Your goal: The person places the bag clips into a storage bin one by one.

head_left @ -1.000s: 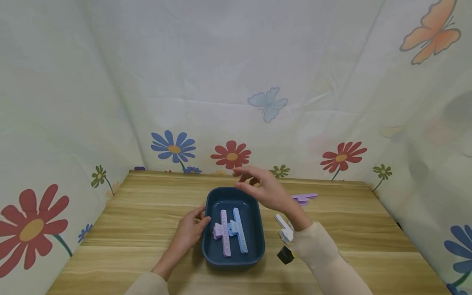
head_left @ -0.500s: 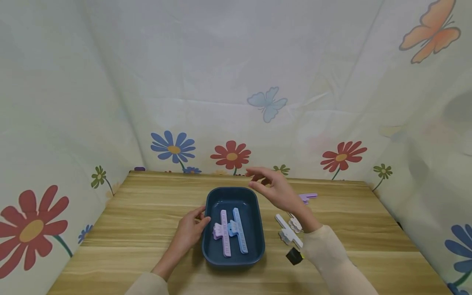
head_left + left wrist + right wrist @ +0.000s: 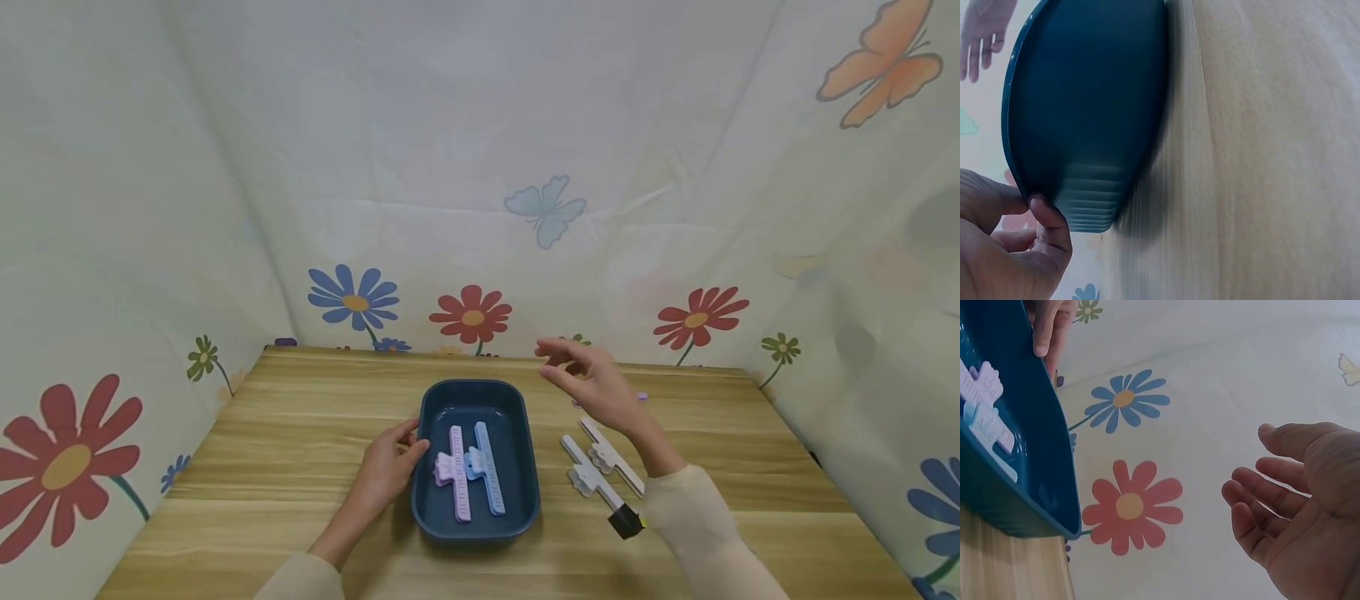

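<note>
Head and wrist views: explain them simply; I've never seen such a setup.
No machine, just a person's left hand and right hand. The head view comes from a camera worn on the head, looking forward and down; the wrist views, from one on each wrist. On the table stands a tub with a pink clip and a blue clip inside. To its right lie two white clips; something purple is mostly hidden behind the right hand. The left hand grips the tub; the right hand, raised, holds nothing.

Pink clip [image 3: 986, 386], blue clip [image 3: 986, 428]: script-like marks, probably lettering, too blurred to read.
</note>
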Motion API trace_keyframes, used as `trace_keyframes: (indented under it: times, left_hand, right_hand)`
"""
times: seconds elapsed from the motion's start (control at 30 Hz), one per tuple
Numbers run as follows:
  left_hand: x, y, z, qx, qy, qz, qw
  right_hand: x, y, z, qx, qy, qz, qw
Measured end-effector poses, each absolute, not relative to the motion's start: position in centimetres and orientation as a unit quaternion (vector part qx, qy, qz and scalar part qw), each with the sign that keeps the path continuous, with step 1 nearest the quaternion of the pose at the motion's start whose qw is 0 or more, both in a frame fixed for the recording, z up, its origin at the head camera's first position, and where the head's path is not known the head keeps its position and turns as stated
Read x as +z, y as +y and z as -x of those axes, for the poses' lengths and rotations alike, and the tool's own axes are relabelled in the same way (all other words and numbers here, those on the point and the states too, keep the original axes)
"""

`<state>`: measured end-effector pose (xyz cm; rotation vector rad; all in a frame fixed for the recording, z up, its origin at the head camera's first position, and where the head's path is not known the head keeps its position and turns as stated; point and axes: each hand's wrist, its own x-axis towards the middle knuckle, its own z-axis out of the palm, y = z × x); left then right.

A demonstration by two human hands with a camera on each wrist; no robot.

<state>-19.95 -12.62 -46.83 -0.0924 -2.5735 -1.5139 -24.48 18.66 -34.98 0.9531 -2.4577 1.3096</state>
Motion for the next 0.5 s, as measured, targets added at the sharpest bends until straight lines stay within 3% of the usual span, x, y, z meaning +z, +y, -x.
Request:
trace_keyframes:
  times: [0.5]
  left_hand:
    - [-47.0, -12.5, 20.1, -0.502, -0.862, 0.02, 0.066]
  right_hand:
    - [-35.7, 22.2, 24.5, 0.432, -0.847, -0.282, 0.128]
